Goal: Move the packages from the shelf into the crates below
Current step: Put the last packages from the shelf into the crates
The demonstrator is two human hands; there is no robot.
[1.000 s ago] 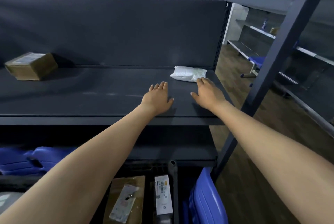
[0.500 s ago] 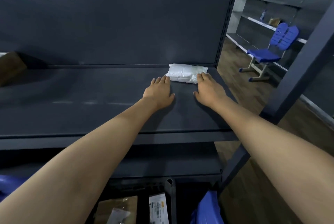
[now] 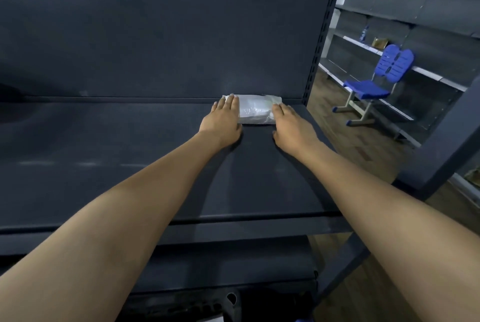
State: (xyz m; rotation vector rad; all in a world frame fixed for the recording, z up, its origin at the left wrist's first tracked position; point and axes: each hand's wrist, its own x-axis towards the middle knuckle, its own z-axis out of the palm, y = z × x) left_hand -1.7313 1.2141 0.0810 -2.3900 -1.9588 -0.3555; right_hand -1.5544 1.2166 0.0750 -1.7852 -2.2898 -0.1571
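White plastic-wrapped package point(image 3: 254, 109) lies at back right of the dark matte shelf point(image 3: 104, 171), against the back panel point(image 3: 155, 35), long axis left-to-right. Left hand point(image 3: 220, 125) flat, fingers straight over its left end; right hand point(image 3: 291, 132) flat, fingertips touching its right front edge. Neither grips. Wrap looks soft, crinkled, probably slippery.

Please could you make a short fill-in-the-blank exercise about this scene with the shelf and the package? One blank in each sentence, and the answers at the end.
1. The package on the shelf is ____ in colour.
2. It lies close to the ____ wall of the shelf.
3. The left hand and the right hand ____ touch the package.
4. The chair standing on the floor is ____ in colour.

Answers: white; back; both; blue.
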